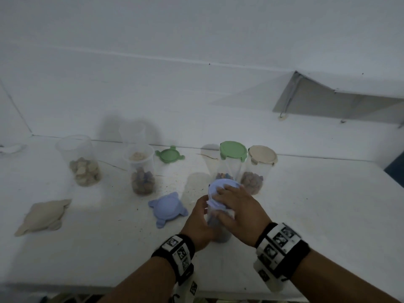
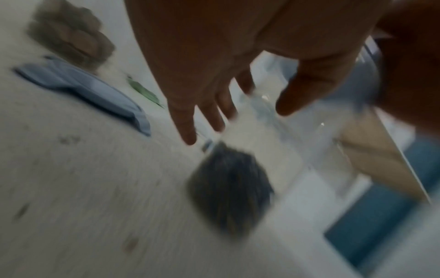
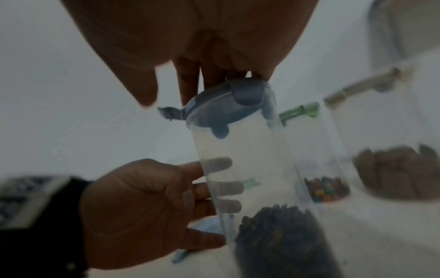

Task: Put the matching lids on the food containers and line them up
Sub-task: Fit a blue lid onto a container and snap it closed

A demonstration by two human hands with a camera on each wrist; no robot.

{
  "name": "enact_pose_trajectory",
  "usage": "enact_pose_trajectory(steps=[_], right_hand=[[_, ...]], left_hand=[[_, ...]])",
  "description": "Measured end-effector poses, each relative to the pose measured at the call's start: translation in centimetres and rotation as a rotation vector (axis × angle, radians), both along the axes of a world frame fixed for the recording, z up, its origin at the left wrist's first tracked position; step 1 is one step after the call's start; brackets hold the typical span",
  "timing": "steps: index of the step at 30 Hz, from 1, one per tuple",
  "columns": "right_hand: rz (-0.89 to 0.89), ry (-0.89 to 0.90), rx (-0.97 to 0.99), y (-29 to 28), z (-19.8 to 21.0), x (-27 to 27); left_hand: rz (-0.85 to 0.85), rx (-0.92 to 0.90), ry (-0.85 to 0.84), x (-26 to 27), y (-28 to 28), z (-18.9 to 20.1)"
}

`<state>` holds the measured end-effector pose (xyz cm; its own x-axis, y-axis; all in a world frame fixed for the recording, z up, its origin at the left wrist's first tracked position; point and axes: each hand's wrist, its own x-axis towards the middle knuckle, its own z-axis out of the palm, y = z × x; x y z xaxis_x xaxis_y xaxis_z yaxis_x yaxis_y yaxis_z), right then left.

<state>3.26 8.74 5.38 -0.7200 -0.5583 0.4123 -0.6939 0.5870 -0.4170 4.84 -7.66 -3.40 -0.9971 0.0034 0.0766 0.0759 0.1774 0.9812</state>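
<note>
A tall clear container (image 1: 219,228) with dark contents stands tilted near the table's front. My left hand (image 1: 201,221) grips its body, fingers wrapped behind the wall and thumb in front, as the right wrist view shows around the container (image 3: 250,169). A blue lid (image 1: 220,189) sits on its mouth. My right hand (image 1: 236,211) lies over that lid, fingers pressing its top, thumb off it; one latch flap of the blue lid (image 3: 221,111) still sticks out. A green-lidded container (image 1: 231,162) and a beige-lidded container (image 1: 260,169) stand side by side just behind.
A second blue lid (image 1: 167,208) lies left of my hands, a green lid (image 1: 169,154) near the wall and a beige lid (image 1: 43,216) at front left. Three open containers (image 1: 84,169), (image 1: 142,171), (image 1: 133,132) stand at left. The table's front edge (image 1: 87,287) is close.
</note>
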Motion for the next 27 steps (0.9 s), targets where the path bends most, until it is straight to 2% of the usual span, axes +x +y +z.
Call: enact_pose_trajectory(steps=[2,4,5,6,7,8,10,12,14,17,20,22,23,25,26,27], right_hand=[[-0.076,-0.153,-0.222,1.4,1.8,0.5],[-0.408,-0.266,-0.303,2.6,3.0,0.5],[-0.556,-0.434,-0.272,2.9,3.5,0.3],[-0.638,-0.679,-0.234,3.0,3.5,0.2],[-0.647,-0.921,-0.230,2.9,3.2,0.3],[-0.618,-1.090,-0.261,2.9,3.0,0.5],[-0.560,-1.157,-0.342,2.9,2.3,0.4],[-0.562,-1.119,-0.442,3.0,2.2,0.0],[-0.545,-1.156,-0.521,3.4,2.0,-0.3],[-0.513,-1.220,-0.687,3.3,1.5,-0.5],[-0.513,-1.178,-0.795,2.6,1.8,-0.8],[-0.532,-1.081,-0.703,2.5,2.3,-0.8],[-0.551,-0.928,-0.595,2.7,2.4,-0.8],[-0.558,-0.389,-0.315,3.3,2.3,-0.5],[-0.466,-0.116,-0.188,3.5,2.2,-0.1],[-0.314,0.058,-0.069,3.5,2.0,0.3]], left_hand=[[-0.034,0.062,-0.176,-0.9,-1.7,1.6],[0.088,0.235,-0.361,-2.3,-2.9,4.1],[0.133,0.324,-0.431,-2.8,-3.3,5.6],[0.151,0.328,-0.470,-3.4,-3.5,7.0],[0.131,0.249,-0.487,-4.1,-3.6,7.7],[0.083,0.161,-0.498,-4.5,-3.4,8.4],[0.000,0.075,-0.537,-5.1,-3.1,8.9],[-0.041,0.141,-0.591,-5.4,-2.9,8.9],[-0.064,0.168,-0.617,-5.4,-2.9,8.8],[-0.061,0.180,-0.563,-5.3,-2.8,8.7],[-0.049,0.117,-0.429,-5.2,-2.3,9.4],[-0.049,0.068,-0.431,-4.7,-2.3,9.6],[-0.058,0.056,-0.428,-4.5,-2.3,9.6],[-0.040,0.050,-0.390,-4.1,-2.5,9.7],[-0.015,0.045,-0.368,-4.0,-2.6,9.7],[0.005,0.042,-0.351,-4.1,-2.6,9.7]])
